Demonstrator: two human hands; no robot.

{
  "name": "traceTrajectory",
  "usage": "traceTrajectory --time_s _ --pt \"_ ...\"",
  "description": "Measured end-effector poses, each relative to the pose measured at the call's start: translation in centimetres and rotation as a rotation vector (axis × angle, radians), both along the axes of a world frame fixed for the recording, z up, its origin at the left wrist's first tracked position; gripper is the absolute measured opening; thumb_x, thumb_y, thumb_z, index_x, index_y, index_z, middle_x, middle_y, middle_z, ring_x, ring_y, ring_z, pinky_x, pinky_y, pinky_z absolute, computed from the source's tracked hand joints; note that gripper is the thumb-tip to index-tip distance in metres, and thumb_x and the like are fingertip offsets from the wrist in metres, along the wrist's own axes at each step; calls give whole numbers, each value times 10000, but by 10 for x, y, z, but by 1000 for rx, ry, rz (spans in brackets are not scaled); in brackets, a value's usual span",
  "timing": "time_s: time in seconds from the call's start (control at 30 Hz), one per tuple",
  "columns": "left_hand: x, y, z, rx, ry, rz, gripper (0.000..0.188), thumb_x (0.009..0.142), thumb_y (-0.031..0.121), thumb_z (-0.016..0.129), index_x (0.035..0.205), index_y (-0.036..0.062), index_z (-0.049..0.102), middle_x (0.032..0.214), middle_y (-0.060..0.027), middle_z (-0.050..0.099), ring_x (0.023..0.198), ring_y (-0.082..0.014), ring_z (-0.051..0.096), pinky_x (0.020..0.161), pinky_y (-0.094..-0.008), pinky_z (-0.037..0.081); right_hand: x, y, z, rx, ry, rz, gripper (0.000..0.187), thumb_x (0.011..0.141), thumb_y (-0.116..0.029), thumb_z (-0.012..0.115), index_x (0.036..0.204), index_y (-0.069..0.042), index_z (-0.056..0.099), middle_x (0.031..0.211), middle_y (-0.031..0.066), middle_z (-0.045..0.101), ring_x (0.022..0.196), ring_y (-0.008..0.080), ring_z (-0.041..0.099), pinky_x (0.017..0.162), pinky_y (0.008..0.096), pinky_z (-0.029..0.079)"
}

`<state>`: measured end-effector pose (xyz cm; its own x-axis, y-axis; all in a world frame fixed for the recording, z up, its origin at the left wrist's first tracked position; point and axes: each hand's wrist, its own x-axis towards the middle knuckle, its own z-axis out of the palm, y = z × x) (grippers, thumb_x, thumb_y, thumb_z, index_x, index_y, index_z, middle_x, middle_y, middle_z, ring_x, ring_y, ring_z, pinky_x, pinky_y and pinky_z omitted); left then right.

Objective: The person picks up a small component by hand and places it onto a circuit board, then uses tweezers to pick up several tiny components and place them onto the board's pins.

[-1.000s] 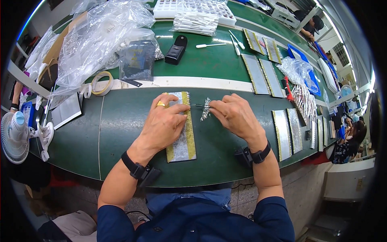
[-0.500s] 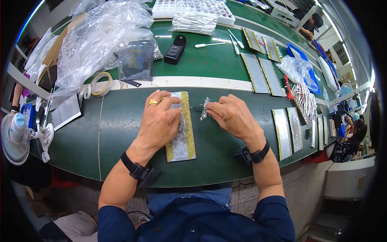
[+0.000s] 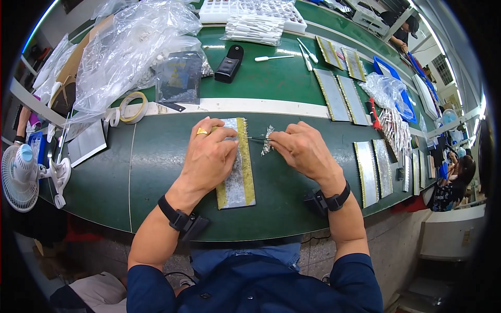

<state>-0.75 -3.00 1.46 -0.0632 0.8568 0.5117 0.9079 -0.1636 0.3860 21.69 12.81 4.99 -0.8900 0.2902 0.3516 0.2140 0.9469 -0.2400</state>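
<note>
A narrow silver-grey panel [image 3: 237, 190] with yellow edge strips lies lengthwise on the green bench. Across its upper part lies my left hand [image 3: 210, 154], fingers bent and thumb drawn to the index finger at the toothed right edge; anything between those fingertips is hidden. My right hand [image 3: 300, 148] pinches slim dark tweezers [image 3: 257, 139], whose tips point left and meet the panel's toothed edge. Just under the tweezers sits a small heap of tiny shiny metal pieces [image 3: 266, 148], close to my right fingertips.
More toothed panels [image 3: 366, 172] lie to the right, others [image 3: 330, 94] beyond them. Farther back are a black case [image 3: 229, 63], white droppers [image 3: 274, 58] and a big clear plastic bag [image 3: 125, 57]. Tape [image 3: 133, 108] and a small fan [image 3: 20, 172] stand left. Other people work at far right.
The whole view has shifted very slightly. Both hands keep nearly the same pose, with the tweezers still at the panel's right edge.
</note>
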Motion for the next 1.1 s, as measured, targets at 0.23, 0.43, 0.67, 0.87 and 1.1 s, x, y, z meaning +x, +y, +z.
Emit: traceTrajectory --time_s 0.23,0.43,0.67,0.87,1.1 --pt "1 -1 1 -9 -2 -7 61 902 82 793 925 38 829 1154 -48 790 1261 -331 659 1215 -559 441 0 0 -1 3 -11 -13 140 931 -138 853 1060 -111 803 774 74 626 748 287 629 711 427 525" --pt "1 0 0 -6 -10 -8 71 909 83 794 934 31 835 1143 -45 794 1252 -333 667 1208 -560 448 1 0 0 3 -10 -9 134 928 -140 857 1047 -108 805 770 73 623 746 288 628 708 427 524" --pt "2 1 -1 2 -39 -3 66 914 82 792 920 31 835 1133 -46 797 1247 -332 669 1202 -558 452 1 1 -2 -5 14 -16 135 928 -143 859 1048 -106 809 766 71 620 744 286 625 707 427 523" --pt "2 1 -1 1 -39 -8 67 919 80 788 915 34 836 1133 -40 802 1239 -330 670 1201 -555 453 1 -1 0 -9 7 -22 138 930 -144 857 1053 -103 812 769 69 628 749 285 630 708 427 526" --pt "2 1 -1 1 -32 -19 70 923 82 785 906 39 838 1138 -32 806 1238 -328 671 1201 -554 453 1 0 1 -6 -2 -13 134 932 -142 854 1053 -101 812 774 70 634 754 287 634 712 429 529"
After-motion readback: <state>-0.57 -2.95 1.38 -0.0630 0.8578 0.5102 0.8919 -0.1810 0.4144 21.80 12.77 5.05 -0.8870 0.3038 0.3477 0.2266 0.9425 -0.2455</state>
